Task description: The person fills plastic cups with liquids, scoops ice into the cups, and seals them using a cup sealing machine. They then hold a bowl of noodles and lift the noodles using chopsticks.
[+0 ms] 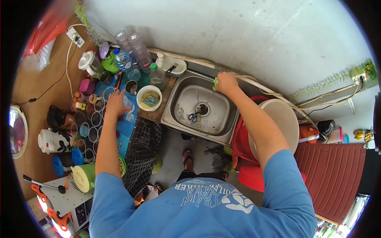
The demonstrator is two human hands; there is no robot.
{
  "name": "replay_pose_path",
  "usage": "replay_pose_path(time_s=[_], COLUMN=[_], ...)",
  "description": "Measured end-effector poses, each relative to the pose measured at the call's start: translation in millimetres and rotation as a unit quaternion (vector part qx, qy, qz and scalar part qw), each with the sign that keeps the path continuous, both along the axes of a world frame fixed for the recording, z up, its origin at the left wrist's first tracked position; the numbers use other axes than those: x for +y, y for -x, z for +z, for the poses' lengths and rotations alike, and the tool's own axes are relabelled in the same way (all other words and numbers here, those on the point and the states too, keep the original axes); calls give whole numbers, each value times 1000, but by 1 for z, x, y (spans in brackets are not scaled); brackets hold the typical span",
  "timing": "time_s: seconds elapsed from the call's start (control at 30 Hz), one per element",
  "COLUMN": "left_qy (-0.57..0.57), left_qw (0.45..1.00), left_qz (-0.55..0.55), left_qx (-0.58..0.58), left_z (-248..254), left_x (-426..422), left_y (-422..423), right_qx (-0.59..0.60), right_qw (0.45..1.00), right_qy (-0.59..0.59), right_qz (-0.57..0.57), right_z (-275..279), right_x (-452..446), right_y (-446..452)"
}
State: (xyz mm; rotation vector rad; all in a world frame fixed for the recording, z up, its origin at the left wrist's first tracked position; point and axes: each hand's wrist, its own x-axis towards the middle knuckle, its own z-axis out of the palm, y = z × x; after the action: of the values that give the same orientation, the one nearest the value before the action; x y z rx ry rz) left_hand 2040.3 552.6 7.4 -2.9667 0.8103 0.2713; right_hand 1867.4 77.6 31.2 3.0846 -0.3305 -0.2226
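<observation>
My left hand point(116, 104) reaches over the blue-covered table on the left, fingers spread. A clear plastic cup point(128, 104) is right beside its fingers; I cannot tell whether they touch. Just beyond lies a tool with an orange-and-black handle point(118, 81). At the back right of the steel sink point(174, 104), my right hand point(226, 82) is closed around a small green object point(215, 83), its kind mostly hidden. Down in the basin, blue-handled scissors point(193, 117) and a thin metal utensil point(197, 98) lie by the drain point(203, 109).
A white tub point(149, 89) with sponges stands between table and sink, near a green-capped bottle point(157, 77). Several cups point(96, 119) crowd the table's left. A soap dish point(179, 64) sits behind the sink. Right of it are red basins point(243, 139) and a large round lid point(279, 123).
</observation>
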Motion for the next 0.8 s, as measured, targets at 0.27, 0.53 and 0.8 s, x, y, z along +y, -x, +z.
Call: replay_pose_path(time_s=[0.27, 0.53, 0.8], left_qy=[257, 419, 194], left_qw=[966, 716, 104], left_qz=[11, -259, -747], left_qx=[-26, 494, 627], left_z=[55, 119, 275], left_x=[-84, -99, -201], left_y=[168, 263, 367], right_qx=[-49, 17, -226], right_qw=[987, 963, 949], right_qy=[-90, -182, -133], right_qz=[-122, 197, 174], right_z=[-15, 103, 296], right_x=[2, 20, 171], right_y=[17, 63, 378])
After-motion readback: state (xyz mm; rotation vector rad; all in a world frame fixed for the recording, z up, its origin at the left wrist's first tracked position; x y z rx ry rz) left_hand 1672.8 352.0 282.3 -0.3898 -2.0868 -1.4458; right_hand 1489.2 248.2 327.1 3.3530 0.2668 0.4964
